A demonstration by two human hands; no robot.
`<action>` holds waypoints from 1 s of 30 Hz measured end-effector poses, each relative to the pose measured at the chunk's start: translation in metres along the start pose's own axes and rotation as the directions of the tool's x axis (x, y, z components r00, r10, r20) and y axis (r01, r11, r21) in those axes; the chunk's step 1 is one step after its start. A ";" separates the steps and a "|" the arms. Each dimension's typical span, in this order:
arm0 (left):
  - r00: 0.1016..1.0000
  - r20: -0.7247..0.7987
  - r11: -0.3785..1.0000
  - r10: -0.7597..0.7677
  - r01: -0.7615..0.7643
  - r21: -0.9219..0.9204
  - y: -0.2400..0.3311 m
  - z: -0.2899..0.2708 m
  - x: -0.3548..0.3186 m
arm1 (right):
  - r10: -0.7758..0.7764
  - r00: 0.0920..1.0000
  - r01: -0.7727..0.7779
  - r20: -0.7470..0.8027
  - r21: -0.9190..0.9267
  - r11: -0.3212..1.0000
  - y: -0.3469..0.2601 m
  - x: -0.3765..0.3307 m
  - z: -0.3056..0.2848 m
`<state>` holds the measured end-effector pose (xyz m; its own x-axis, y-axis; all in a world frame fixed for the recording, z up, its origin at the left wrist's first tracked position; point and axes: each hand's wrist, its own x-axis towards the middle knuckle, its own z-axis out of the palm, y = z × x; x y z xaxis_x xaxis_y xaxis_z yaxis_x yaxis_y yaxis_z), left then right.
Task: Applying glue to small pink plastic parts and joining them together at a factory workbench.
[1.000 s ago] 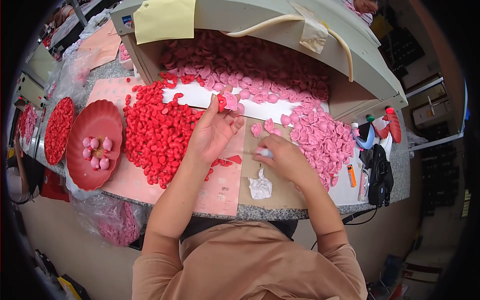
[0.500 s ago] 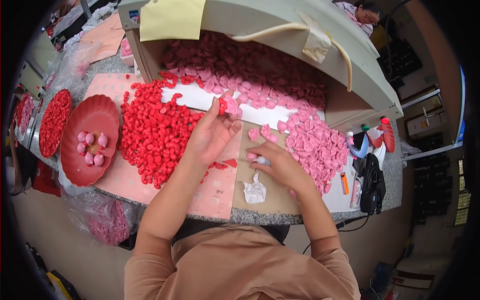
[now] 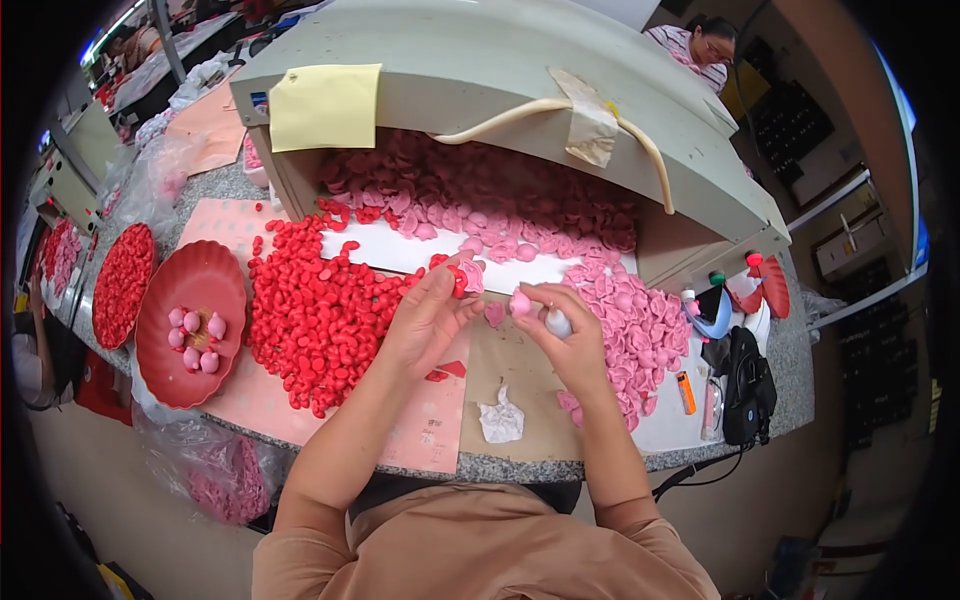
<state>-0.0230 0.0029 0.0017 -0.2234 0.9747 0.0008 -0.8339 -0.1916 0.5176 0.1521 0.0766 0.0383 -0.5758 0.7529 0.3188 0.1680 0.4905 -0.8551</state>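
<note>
My left hand (image 3: 425, 318) pinches a small red bud with a pink petal on it (image 3: 463, 278), just right of a big heap of red buds (image 3: 320, 310). A few centimetres to its right, my right hand (image 3: 570, 345) holds a loose pink petal (image 3: 520, 303) at its fingertips and a small white tube (image 3: 557, 322) in its fingers. Both hands hover over a brown paper sheet (image 3: 525, 385), where a crumpled white tissue (image 3: 500, 420) lies. Light pink petals (image 3: 625, 320) are heaped to the right.
A grey hood (image 3: 480, 70) covers darker pink petals (image 3: 480, 190) at the back. At the left stand a red plate (image 3: 190, 290) with finished pink buds and a red tray of red pieces (image 3: 120, 285). Bottles (image 3: 765, 285), an orange lighter (image 3: 686, 392) and a black bag (image 3: 745, 385) sit right. Another person (image 3: 700, 40) works behind.
My right hand has risen from beside the tissue toward my left hand, bringing a pink petal close to the bud. The left hand has barely moved.
</note>
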 end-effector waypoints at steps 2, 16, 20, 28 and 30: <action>1.000 0.011 0.999 -0.026 0.026 0.029 -0.003 0.003 -0.002 | 0.007 0.999 -0.005 -0.046 0.043 0.999 -0.009 0.006 0.007; 0.989 0.036 0.985 -0.141 0.137 0.102 -0.022 -0.003 -0.002 | -0.143 0.990 0.142 -0.016 -0.068 0.988 0.000 0.001 0.015; 0.988 0.032 0.982 -0.153 0.149 0.113 -0.020 -0.002 -0.002 | -0.185 0.983 0.184 -0.001 -0.108 0.977 0.000 0.003 0.015; 0.994 0.059 0.980 -0.096 0.084 0.178 -0.023 -0.001 -0.005 | -0.035 0.999 0.038 -0.037 0.079 0.996 0.001 -0.007 0.017; 0.998 0.057 0.938 -0.026 0.005 0.346 -0.026 0.000 -0.009 | -0.018 0.999 0.027 -0.046 0.195 0.981 0.006 -0.008 0.016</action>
<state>0.0010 -0.0009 -0.0121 -0.1724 0.9844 0.0364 -0.6089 -0.1355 0.7816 0.1451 0.0668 0.0238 -0.5413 0.7633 0.3526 -0.0063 0.4157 -0.9095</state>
